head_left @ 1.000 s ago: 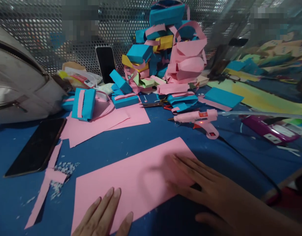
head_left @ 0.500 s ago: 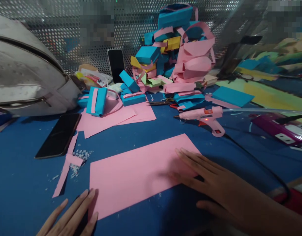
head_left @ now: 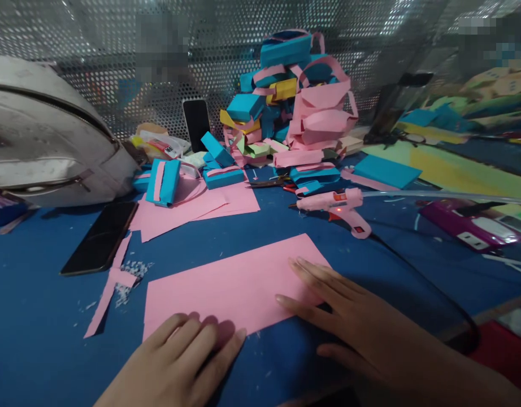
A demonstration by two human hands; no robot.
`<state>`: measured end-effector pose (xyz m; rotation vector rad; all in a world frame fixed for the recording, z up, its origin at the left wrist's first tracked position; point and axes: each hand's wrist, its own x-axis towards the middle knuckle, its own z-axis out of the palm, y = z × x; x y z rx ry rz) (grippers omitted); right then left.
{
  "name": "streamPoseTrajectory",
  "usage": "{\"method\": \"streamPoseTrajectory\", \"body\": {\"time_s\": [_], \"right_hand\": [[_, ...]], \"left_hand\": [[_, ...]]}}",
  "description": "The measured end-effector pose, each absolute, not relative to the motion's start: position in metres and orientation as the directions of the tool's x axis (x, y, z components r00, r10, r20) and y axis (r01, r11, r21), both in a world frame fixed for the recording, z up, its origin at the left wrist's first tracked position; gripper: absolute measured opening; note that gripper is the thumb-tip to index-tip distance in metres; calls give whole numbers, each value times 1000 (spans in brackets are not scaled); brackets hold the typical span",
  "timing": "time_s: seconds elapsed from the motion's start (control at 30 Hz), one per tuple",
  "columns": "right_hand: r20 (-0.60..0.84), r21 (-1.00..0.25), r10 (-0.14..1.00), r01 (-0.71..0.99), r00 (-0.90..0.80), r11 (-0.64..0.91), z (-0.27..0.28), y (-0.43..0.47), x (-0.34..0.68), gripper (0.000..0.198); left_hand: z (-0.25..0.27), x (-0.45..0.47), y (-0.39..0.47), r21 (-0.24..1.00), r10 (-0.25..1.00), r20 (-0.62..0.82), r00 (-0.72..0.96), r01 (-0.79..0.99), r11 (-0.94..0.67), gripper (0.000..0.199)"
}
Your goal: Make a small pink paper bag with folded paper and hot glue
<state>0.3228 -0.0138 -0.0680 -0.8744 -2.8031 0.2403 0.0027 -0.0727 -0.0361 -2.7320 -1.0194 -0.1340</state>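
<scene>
A pink sheet of paper lies on the blue tabletop in front of me. Over its near edge my left hand has curled fingers, with the thumb along that edge; the fingertips are mostly hidden. My right hand rests flat on the sheet's right end, fingers stretched out and thumb apart. Beyond that end lies a pink glue gun with a small lit light and its nozzle toward the left.
A black phone and torn pink strips lie at left, below a white backpack. Folded blue and pink paper pieces are heaped at the back. Scissors lie before them. A purple power strip sits right.
My left hand has moved right from the sheet's left edge to its near edge, and its fingers have curled. The right hand stays on the sheet. The view has shifted slightly.
</scene>
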Motion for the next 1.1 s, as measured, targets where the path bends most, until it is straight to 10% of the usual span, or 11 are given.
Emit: {"method": "streamPoseTrajectory", "body": {"time_s": [0.47,0.63,0.83,1.1], "right_hand": [[106,-280,567,523,-817,805,-65,-9,324,66],[142,-505,662,521,-736,688,-64,-18,338,65],[34,-917,901,344,-433,200,-78,-22,359,51],[91,-966,909,186,-406,179,-82,-13,361,49]], "left_hand": [[-22,69,-29,-101,551,-82,830,543,-833,74],[-11,89,-16,-112,489,-252,835,476,-872,77],[-12,108,-2,-33,443,-266,856,451,-892,77],[-6,137,15,-28,440,-191,877,443,-896,65]]}}
